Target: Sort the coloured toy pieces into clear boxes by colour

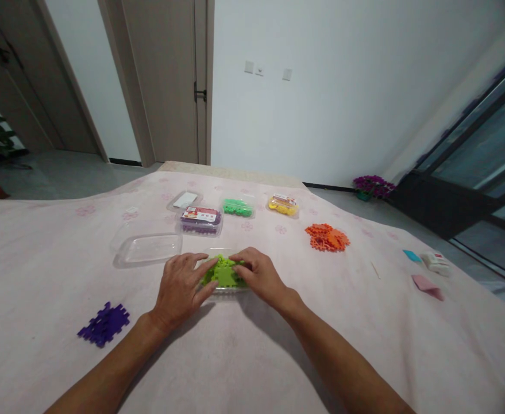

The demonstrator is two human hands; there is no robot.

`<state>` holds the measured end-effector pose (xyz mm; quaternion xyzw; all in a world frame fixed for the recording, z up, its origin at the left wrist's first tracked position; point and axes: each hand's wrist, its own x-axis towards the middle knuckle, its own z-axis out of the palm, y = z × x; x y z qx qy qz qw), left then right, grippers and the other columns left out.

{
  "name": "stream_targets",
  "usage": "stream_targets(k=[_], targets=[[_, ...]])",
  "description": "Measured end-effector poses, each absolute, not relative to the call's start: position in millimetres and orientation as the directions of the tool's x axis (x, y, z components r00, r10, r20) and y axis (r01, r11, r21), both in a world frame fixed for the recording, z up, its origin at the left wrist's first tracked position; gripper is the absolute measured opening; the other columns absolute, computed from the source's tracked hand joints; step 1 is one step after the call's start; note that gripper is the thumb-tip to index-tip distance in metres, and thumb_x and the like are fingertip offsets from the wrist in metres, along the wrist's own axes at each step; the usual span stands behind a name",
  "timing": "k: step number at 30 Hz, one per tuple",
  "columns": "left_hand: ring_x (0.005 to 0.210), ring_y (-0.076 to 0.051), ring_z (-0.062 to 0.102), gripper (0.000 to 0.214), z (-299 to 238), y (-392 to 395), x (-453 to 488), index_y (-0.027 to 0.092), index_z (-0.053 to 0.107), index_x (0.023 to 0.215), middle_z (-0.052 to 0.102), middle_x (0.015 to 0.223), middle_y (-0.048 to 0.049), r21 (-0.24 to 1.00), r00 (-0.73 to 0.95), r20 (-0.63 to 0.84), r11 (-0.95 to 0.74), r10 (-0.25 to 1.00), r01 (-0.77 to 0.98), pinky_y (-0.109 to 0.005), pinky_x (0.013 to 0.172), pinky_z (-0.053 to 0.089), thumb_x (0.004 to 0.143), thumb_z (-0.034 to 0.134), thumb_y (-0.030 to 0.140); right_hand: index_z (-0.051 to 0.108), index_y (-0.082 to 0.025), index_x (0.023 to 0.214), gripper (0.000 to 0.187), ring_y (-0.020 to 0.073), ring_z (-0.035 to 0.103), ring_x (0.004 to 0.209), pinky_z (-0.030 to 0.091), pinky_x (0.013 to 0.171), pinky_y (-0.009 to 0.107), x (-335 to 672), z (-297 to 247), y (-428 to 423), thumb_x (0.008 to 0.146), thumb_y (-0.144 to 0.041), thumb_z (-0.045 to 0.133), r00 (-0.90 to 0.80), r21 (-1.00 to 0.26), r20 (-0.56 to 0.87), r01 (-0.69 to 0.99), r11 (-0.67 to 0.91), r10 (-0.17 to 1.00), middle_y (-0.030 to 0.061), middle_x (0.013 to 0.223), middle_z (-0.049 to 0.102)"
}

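Note:
Both my hands rest on a clump of light-green interlocking plastic pieces (223, 273) that sits in a clear plastic box (230, 290) on the pink cloth. My left hand (180, 289) lies at the clump's left side, fingers stretched flat and touching it. My right hand (258, 274) covers the right side, fingers curled down onto the pieces. A flat purple assembly (104, 324) lies on the cloth to the left of my left forearm.
An empty clear lid or tray (147, 249) lies behind my left hand. Further back stand boxes of purple (201, 221), green (237, 207) and yellow (283, 204) pieces. Loose orange pieces (327, 237) lie right. Small cards and a box (435, 263) sit far right.

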<state>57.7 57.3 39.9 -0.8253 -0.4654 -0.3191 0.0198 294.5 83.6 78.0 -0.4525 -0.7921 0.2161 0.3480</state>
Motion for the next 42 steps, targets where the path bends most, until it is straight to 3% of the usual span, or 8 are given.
stream_targets(k=[3,9,15,22,25,30,35,42], targets=[[0.129,-0.032,0.047,0.045,41.4,52.6,61.7,0.030,0.059,0.135,0.060,0.136,-0.0078,0.248,0.432,0.587,-0.661,0.684,0.709,-0.054,0.110,0.030,0.090,0.058,0.037,0.072,-0.022,0.106,0.029,0.0184,0.065,0.094,0.052,0.087,0.034,303.6,74.9,86.4,0.086,-0.010,0.054,-0.257,-0.612,0.457,0.604,0.511,0.851,0.0056,0.100,0.071],[0.139,-0.029,0.041,0.038,40.0,54.7,73.3,0.031,0.062,0.130,0.061,0.139,-0.0038,0.172,0.607,0.518,-0.768,0.603,0.617,-0.055,0.120,0.017,0.093,0.056,0.034,0.065,-0.022,0.122,0.042,0.0238,0.059,0.119,0.044,0.105,0.044,317.3,65.3,84.7,0.082,-0.008,0.060,-0.568,-0.411,0.377,0.605,0.682,0.732,0.0098,0.126,0.067],[0.134,-0.027,0.047,0.030,35.4,57.0,71.7,0.024,0.065,0.122,0.066,0.129,-0.0061,0.185,0.532,0.562,-0.723,0.633,0.665,-0.055,0.119,0.024,0.094,0.053,0.027,0.067,-0.022,0.102,0.035,0.0205,0.062,0.104,0.047,0.094,0.037,322.0,65.1,82.3,0.077,0.000,0.056,-0.522,-0.445,0.384,0.618,0.648,0.762,0.0048,0.107,0.071],[0.132,-0.028,0.049,0.038,25.8,57.0,74.6,0.025,0.060,0.131,0.061,0.136,-0.0093,0.177,0.579,0.540,-0.754,0.612,0.632,-0.053,0.116,0.030,0.094,0.053,0.029,0.067,-0.022,0.113,0.027,0.0216,0.060,0.088,0.046,0.078,0.033,306.4,83.5,84.8,0.088,-0.015,0.059,-0.594,-0.165,0.255,0.751,0.639,0.763,0.0081,0.099,0.067],[0.130,-0.027,0.050,0.038,23.6,58.3,74.0,0.027,0.062,0.131,0.063,0.133,-0.0083,0.195,0.565,0.547,-0.750,0.618,0.632,-0.052,0.115,0.032,0.093,0.054,0.029,0.070,-0.024,0.104,0.021,0.0205,0.060,0.085,0.045,0.072,0.030,302.2,84.8,88.4,0.091,-0.016,0.056,-0.615,-0.103,0.206,0.760,0.642,0.761,0.0086,0.099,0.066],[0.131,-0.027,0.049,0.040,24.2,59.1,70.4,0.030,0.062,0.131,0.062,0.135,-0.0067,0.172,0.588,0.552,-0.770,0.592,0.614,-0.053,0.116,0.029,0.093,0.055,0.027,0.071,-0.026,0.103,0.021,0.0193,0.062,0.089,0.047,0.075,0.028,307.8,79.1,94.2,0.092,-0.015,0.056,-0.592,-0.176,0.227,0.756,0.630,0.773,0.0067,0.102,0.066],[0.136,-0.028,0.046,0.041,24.8,55.9,67.9,0.032,0.061,0.133,0.059,0.141,-0.0056,0.155,0.625,0.549,-0.802,0.556,0.577,-0.053,0.116,0.028,0.093,0.054,0.026,0.067,-0.023,0.114,0.027,0.0186,0.063,0.096,0.051,0.084,0.030,313.8,65.8,97.9,0.094,-0.012,0.052,-0.466,-0.319,0.398,0.737,0.595,0.790,0.0077,0.106,0.066],[0.128,-0.026,0.054,0.039,28.6,57.4,80.7,0.026,0.061,0.133,0.061,0.138,-0.0098,0.295,0.494,0.577,-0.729,0.651,0.617,-0.049,0.106,0.041,0.096,0.050,0.027,0.062,-0.023,0.123,0.035,0.0200,0.062,0.103,0.053,0.091,0.034,311.2,57.2,93.2,0.095,-0.010,0.045,-0.384,-0.420,0.598,0.597,0.684,0.703,0.0093,0.109,0.066]])
